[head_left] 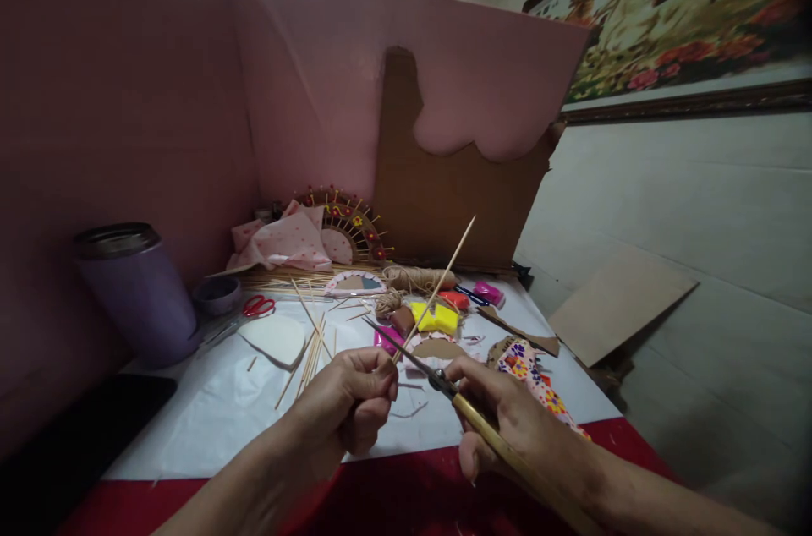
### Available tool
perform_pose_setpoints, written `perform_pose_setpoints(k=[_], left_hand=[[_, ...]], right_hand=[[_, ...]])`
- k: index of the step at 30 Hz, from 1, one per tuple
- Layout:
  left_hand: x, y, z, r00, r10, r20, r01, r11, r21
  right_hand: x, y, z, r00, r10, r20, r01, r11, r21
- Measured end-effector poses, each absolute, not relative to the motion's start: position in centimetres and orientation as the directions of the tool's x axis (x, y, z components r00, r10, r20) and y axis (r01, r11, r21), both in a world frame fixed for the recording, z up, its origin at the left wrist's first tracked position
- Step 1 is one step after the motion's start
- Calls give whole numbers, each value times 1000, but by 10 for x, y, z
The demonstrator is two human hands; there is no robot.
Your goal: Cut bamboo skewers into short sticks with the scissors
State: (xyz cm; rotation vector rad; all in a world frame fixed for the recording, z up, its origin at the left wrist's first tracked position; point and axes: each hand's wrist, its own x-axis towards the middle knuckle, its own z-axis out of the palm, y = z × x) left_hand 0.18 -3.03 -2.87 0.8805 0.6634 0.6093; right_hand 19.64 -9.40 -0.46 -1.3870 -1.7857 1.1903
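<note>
My left hand is closed in a pinch on a bamboo skewer, whose pointed end slants up to the right. In my right hand is a pair of scissors with yellowish handles and dark, narrow blades. The blades reach up and left, and appear to cross the skewer just above my left fingers; whether they touch it I cannot tell. More bamboo skewers lie loose on the white sheet beyond my left hand. A half-round cardboard piece with a pink fabric edge lies behind the scissors.
Red-handled scissors, a white rounded piece and a purple tumbler stand or lie left. Yellow clay packet, twine and flowered fabric lie beyond and right. A decorated arch leans behind, near pink panels.
</note>
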Motion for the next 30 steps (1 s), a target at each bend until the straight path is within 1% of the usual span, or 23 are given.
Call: perform_pose_setpoints(k=[4,6,7,9,12,15,17,19,20,22,23,27,28,30], left_hand=[[2,-31,-32,703,660,-264,-215,552,806],[5,-31,-34,682,682,-264,-214,531,820],[7,-31,-35,651,718,-247,-221,490,843],[11,-31,-37,555,816,-160,-242,342,908],[14,-32,-41,366,930,45,-219,38,975],[13,-35,-44,202,954,223,-25,-222,975],[11,-37,-45,146,930,336,135,-356,925],[10,-39,-45,121,900,419,250,-436,864],[9,-40,-45,113,889,444,285,-457,843],[10,-40,-45,108,888,446,308,-457,835],[10,-40,-44,108,898,426,289,-438,851],[12,-38,-40,152,950,274,119,-293,949],[12,-37,-39,159,950,267,109,-286,952],[10,-35,-39,156,937,314,163,-338,927]], right_hand=[[200,-96,-7,-324,943,-73,412,71,-908],[201,-95,-9,-313,947,-74,422,69,-904],[201,-95,-10,-300,951,-70,427,68,-901],[201,-94,-12,-273,960,-54,428,71,-901],[198,-93,-14,-262,963,-60,393,50,-918],[195,-93,-15,-258,964,-68,371,34,-928],[192,-94,-16,-248,968,-36,375,61,-925],[191,-94,-18,-250,968,-6,380,93,-920],[190,-94,-19,-256,967,2,382,103,-918],[190,-93,-22,-263,965,15,384,119,-916],[190,-92,-23,-265,964,19,384,123,-915],[192,-88,-23,-263,965,11,367,111,-924],[192,-87,-23,-260,966,7,367,105,-924],[193,-86,-22,-252,968,-5,375,92,-922]])
